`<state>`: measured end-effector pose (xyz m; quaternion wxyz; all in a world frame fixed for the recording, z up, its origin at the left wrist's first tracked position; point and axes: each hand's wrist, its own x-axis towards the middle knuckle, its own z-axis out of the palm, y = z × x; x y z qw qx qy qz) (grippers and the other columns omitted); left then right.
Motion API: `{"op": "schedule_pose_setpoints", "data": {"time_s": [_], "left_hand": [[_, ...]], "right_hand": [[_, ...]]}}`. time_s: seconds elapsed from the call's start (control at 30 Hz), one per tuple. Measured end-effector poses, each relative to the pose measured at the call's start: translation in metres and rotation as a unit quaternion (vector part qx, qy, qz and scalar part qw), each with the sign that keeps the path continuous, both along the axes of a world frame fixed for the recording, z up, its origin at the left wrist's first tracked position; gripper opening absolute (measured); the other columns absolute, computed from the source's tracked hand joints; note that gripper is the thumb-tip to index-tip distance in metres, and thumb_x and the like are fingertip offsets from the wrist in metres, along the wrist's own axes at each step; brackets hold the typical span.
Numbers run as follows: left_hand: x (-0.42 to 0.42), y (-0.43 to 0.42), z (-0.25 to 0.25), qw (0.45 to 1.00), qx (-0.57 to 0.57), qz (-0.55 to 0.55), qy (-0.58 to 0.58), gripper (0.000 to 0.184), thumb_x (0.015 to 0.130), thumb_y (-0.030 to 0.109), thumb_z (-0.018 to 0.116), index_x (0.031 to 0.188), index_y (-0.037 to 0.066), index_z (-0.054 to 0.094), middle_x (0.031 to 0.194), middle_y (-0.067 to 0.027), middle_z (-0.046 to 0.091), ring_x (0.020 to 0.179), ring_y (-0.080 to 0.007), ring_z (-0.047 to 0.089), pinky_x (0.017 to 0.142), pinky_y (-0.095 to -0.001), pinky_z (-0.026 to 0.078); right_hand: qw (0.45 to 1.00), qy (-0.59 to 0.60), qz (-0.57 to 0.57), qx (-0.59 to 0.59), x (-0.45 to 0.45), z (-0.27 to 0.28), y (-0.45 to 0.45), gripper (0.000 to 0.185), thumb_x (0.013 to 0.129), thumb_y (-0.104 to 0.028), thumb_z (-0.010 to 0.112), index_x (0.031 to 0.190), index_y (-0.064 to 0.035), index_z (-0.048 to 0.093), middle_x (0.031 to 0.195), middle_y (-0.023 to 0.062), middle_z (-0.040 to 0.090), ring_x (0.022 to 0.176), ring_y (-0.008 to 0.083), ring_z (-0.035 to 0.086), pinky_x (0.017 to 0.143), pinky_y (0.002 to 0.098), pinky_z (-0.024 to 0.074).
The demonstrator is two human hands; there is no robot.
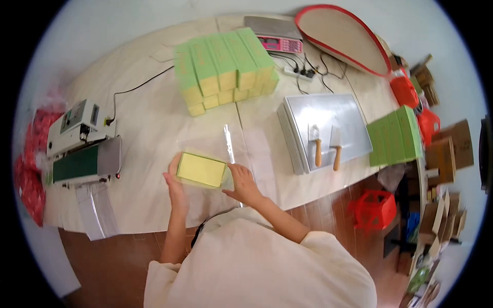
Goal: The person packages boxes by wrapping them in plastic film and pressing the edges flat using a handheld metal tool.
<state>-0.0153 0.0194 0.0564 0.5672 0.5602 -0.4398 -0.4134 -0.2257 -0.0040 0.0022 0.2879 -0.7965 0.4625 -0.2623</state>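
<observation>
A small box point(201, 170) with a pale yellow face and green edges is held low over the table in front of me. My left hand point(177, 189) grips its left end, fingers along the side. At the right end, my right hand point(245, 186) has thumb and fingers curved round the corner. Clear film seems to surround the box, though its edges are hard to make out. Just beyond lie clear plastic bags point(251, 149) with a shiny strip. A stack of similar green and yellow boxes point(221, 64) stands farther back.
At left is a sealing machine point(77, 128) with a green belt point(77, 165); a clear bag point(97, 211) hangs over the front edge. On the right, two wooden-handled spatulas point(318, 149) lie on a metal case point(328, 115). Behind are a scale point(280, 42) and power strip point(300, 73).
</observation>
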Motion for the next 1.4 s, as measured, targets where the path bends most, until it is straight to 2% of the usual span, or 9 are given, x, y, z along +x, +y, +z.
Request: {"op": "schedule_pose_setpoints", "data": {"time_s": [0.1, 0.27, 0.37, 0.43, 0.7, 0.87, 1.0, 1.1, 1.4], "left_hand": [[0.005, -0.004, 0.009, 0.997, -0.040, 0.015, -0.057, 0.085, 0.099, 0.065, 0.010, 0.143, -0.002, 0.040, 0.148, -0.0140, 0.042, 0.139, -0.0248, 0.036, 0.117, -0.0375, 0.019], [0.010, -0.002, 0.039, 0.965, -0.136, 0.118, -0.189, 0.029, 0.099, 0.027, 0.054, 0.114, 0.003, 0.059, 0.111, -0.0098, 0.061, 0.103, -0.0198, 0.058, 0.094, -0.0348, 0.043], [-0.012, -0.004, 0.079, 0.945, -0.110, 0.032, -0.305, 0.014, 0.092, 0.014, 0.062, 0.098, 0.001, 0.059, 0.090, -0.0068, 0.060, 0.086, -0.0176, 0.056, 0.082, -0.0303, 0.046], [-0.029, -0.012, 0.088, 0.930, -0.096, -0.017, -0.355, 0.015, 0.085, 0.016, 0.069, 0.084, 0.004, 0.060, 0.082, -0.0060, 0.061, 0.074, -0.0215, 0.060, 0.069, -0.0334, 0.048], [-0.066, -0.011, 0.081, 0.845, -0.051, -0.088, -0.526, 0.027, 0.080, 0.028, 0.073, 0.081, 0.009, 0.055, 0.076, -0.0033, 0.059, 0.072, -0.0217, 0.059, 0.064, -0.0366, 0.045], [-0.059, -0.008, 0.075, 0.838, -0.021, -0.068, -0.541, 0.017, 0.085, 0.018, 0.067, 0.079, 0.007, 0.054, 0.077, -0.0039, 0.059, 0.073, -0.0251, 0.058, 0.067, -0.0394, 0.043], [-0.049, -0.008, 0.069, 0.838, -0.010, -0.048, -0.543, 0.013, 0.086, 0.014, 0.064, 0.080, 0.007, 0.056, 0.079, -0.0044, 0.059, 0.077, -0.0258, 0.058, 0.072, -0.0396, 0.041], [-0.045, -0.007, 0.065, 0.834, -0.014, -0.036, -0.550, 0.013, 0.086, 0.015, 0.065, 0.080, 0.007, 0.056, 0.081, -0.0047, 0.058, 0.080, -0.0259, 0.057, 0.074, -0.0397, 0.040], [-0.042, -0.008, 0.061, 0.825, -0.028, -0.009, -0.565, 0.013, 0.085, 0.016, 0.067, 0.081, 0.008, 0.057, 0.085, -0.0050, 0.057, 0.087, -0.0257, 0.056, 0.078, -0.0403, 0.040]], "right_hand": [[0.992, 0.012, -0.082, -0.092, -0.050, 0.007, -0.019, 0.068, 0.070, -0.013, 0.078, 0.130, -0.0035, 0.049, 0.126, 0.0183, 0.053, 0.119, 0.0361, 0.049, 0.102, 0.0457, 0.0381], [0.858, 0.170, -0.419, -0.244, -0.194, 0.033, -0.066, 0.036, 0.078, -0.012, 0.067, 0.112, -0.0040, 0.059, 0.105, 0.0147, 0.061, 0.098, 0.0359, 0.056, 0.086, 0.0457, 0.0448], [0.782, 0.340, -0.506, -0.131, -0.259, 0.031, -0.070, 0.034, 0.080, -0.025, 0.073, 0.104, -0.0037, 0.063, 0.102, 0.0135, 0.064, 0.100, 0.0333, 0.058, 0.088, 0.0446, 0.0463], [0.773, 0.378, -0.501, -0.096, -0.288, 0.003, -0.071, 0.033, 0.085, -0.032, 0.068, 0.101, -0.0042, 0.062, 0.102, 0.0134, 0.065, 0.096, 0.0333, 0.061, 0.083, 0.0444, 0.0498], [0.796, 0.267, -0.542, -0.029, -0.292, -0.025, -0.069, 0.025, 0.093, -0.026, 0.059, 0.101, -0.0019, 0.055, 0.093, 0.0189, 0.066, 0.086, 0.0376, 0.064, 0.074, 0.0476, 0.0508], [0.928, 0.019, -0.370, -0.047, -0.225, 0.031, -0.026, 0.023, 0.100, -0.020, 0.051, 0.115, -0.0026, 0.054, 0.092, 0.0202, 0.065, 0.080, 0.0364, 0.065, 0.068, 0.0448, 0.0494], [0.982, -0.065, -0.172, 0.040, -0.151, 0.088, 0.012, 0.014, 0.092, -0.009, 0.063, 0.103, -0.0003, 0.060, 0.083, 0.0154, 0.062, 0.069, 0.0337, 0.059, 0.062, 0.0382, 0.0478], [0.999, -0.037, -0.014, -0.034, -0.124, 0.111, 0.015, 0.015, 0.085, -0.005, 0.069, 0.098, -0.0009, 0.061, 0.078, 0.0110, 0.060, 0.070, 0.0298, 0.058, 0.061, 0.0384, 0.0459], [0.994, 0.017, 0.066, -0.082, -0.107, 0.132, 0.008, 0.013, 0.083, -0.007, 0.070, 0.092, -0.0048, 0.061, 0.076, 0.0076, 0.060, 0.068, 0.0280, 0.059, 0.060, 0.0386, 0.0456]]}}
